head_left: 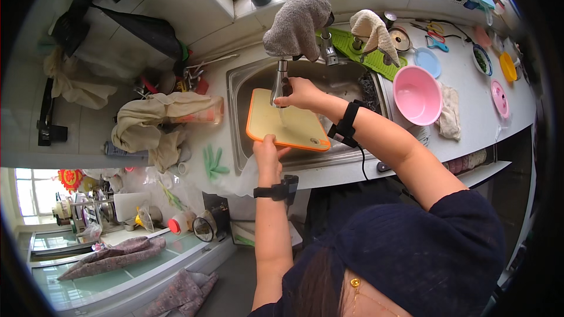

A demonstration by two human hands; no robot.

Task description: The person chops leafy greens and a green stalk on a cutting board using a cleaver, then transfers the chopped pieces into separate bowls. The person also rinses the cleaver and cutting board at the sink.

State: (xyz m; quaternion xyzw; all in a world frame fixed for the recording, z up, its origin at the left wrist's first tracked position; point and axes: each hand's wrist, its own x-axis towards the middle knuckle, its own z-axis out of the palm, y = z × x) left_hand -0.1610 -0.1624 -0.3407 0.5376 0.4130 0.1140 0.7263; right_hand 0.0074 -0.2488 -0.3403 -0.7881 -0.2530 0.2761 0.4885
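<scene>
My left hand (267,156) grips the near edge of a cream cutting board (304,119) with an orange rim. The board is held over the stainless steel sink (233,110), covering much of its left side. In my right hand (304,94) is the metal spray head (280,81) of the kitchen faucet, pointed down at the board. A stream of water runs from it onto the board's surface. Above the spray head, a grey towel (299,22) drapes over the faucet and hides most of it.
A pink basin (417,95) stands right of the sink, beside a folded cloth (449,112). Behind the sink lies a green drain mat (383,65). Left of it are a green rubber glove (213,162) and a plastic bottle (211,112) under cloths. Scissors (436,43) lie at the back right.
</scene>
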